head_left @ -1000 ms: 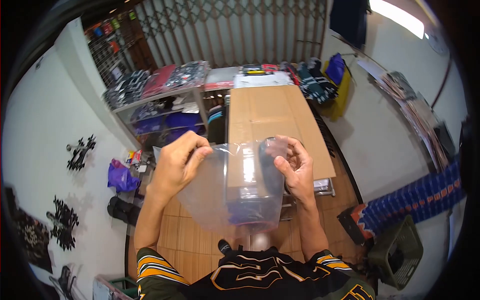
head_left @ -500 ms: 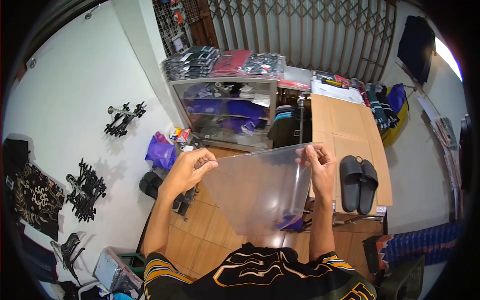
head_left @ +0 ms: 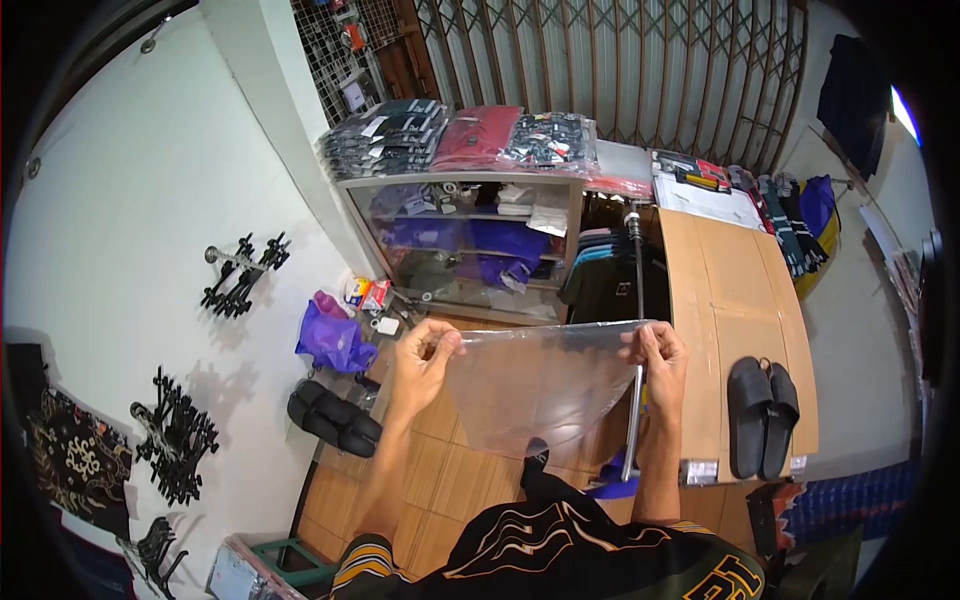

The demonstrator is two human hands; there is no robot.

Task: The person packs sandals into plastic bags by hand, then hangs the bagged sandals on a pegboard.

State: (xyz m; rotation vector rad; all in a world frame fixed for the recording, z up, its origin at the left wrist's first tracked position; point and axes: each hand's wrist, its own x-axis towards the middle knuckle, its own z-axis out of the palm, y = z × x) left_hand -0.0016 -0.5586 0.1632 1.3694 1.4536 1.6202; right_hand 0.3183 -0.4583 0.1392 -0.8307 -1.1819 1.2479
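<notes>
A clear plastic bag (head_left: 545, 385) hangs stretched between my two hands, with its top edge nearly level. My left hand (head_left: 425, 362) pinches the upper left corner between thumb and fingers. At the upper right corner, my right hand (head_left: 655, 358) grips the plastic in the same way. Through the film I see the tiled floor, and the bag looks flat with nothing visible inside. Its lower edge hangs loose in front of my dark shirt (head_left: 540, 545).
A glass cabinet (head_left: 575, 235) topped with stacks of packed clothes (head_left: 480, 138) stands ahead. To the right, black sandals (head_left: 750, 415) lie on a cardboard-covered table (head_left: 725, 300). Another black pair (head_left: 335, 418) and a purple bag (head_left: 335, 338) are at left. Hangers (head_left: 243, 272) hang on the wall.
The camera view has shifted, and both hands with the bag now sit slightly lower and further right in it. The bag's slanted top edge has become nearly level. A foot now shows below.
</notes>
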